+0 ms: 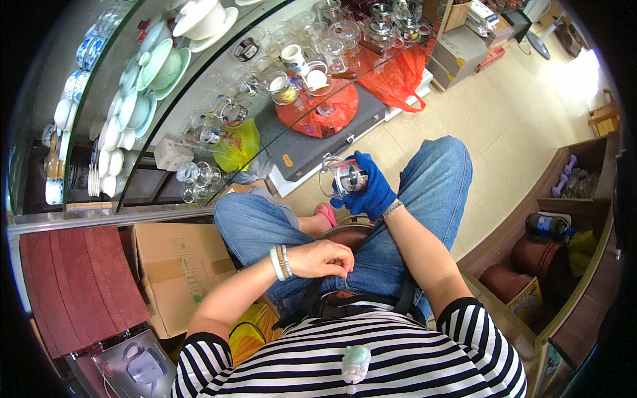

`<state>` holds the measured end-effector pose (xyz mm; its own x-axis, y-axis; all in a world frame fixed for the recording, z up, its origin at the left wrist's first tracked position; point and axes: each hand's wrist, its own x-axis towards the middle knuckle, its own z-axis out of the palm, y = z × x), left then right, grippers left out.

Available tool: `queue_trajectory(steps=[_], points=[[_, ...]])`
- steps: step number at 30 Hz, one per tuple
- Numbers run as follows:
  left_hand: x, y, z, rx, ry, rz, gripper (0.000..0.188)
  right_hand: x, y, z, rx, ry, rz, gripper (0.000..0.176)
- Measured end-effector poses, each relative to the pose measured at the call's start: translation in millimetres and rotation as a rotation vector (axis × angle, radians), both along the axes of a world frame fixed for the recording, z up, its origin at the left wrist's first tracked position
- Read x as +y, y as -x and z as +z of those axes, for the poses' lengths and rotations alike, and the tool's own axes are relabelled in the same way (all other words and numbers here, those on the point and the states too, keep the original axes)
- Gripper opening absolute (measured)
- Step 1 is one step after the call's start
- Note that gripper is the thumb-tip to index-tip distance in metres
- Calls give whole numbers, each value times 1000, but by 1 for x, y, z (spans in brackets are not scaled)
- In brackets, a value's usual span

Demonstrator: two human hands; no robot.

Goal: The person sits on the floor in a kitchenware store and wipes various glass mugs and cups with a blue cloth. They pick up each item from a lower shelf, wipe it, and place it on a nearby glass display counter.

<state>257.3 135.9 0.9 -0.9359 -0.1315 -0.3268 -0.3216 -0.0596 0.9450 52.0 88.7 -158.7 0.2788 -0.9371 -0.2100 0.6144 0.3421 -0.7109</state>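
Note:
My right hand (367,186), in a blue knit glove, is closed around a clear glass vessel (334,180) that bears a printed label, and holds it above my knees. Its open-looking rim points left, towards the shelves. Bare, my left hand (328,258) rests over my lap with its fingers curled; no object shows in it, though the inside of the fingers is partly hidden. A jade-green bangle and beads circle that wrist. Ahead, glass teapots and cups (283,74) crowd a glass shelf, some with labels like the one on the held vessel.
Below the glassware lie a dark grey case (318,144), a red plastic bag (323,112) and a yellow-green bag (240,144). Celadon bowls (161,64) fill shelves at the left. A cardboard box (181,268) stands by my left knee, a wooden cabinet (542,199) at the right.

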Motion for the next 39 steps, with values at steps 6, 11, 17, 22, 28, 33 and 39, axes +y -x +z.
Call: queue_trajectory(steps=[6,11,17,22,28,33,39], points=[[27,9,-6,112,220,18,15,3,0,4,816,578,-194,87],[47,20,-3,80,344,-16,16,10,-10,-1,-83,171,-19,68],[53,20,-12,19,260,34,49,-2,-6,-8,-442,-359,71,42],[50,17,-31,106,190,287,30,8,-11,7,73,121,-109,39],[7,8,-57,-20,351,1202,17,8,-14,10,-84,-101,-148,49],[-22,10,-82,-110,306,1059,40,9,-2,-31,107,150,26,60],[-26,32,-122,179,-44,1088,33,15,-11,-54,537,185,42,95]])
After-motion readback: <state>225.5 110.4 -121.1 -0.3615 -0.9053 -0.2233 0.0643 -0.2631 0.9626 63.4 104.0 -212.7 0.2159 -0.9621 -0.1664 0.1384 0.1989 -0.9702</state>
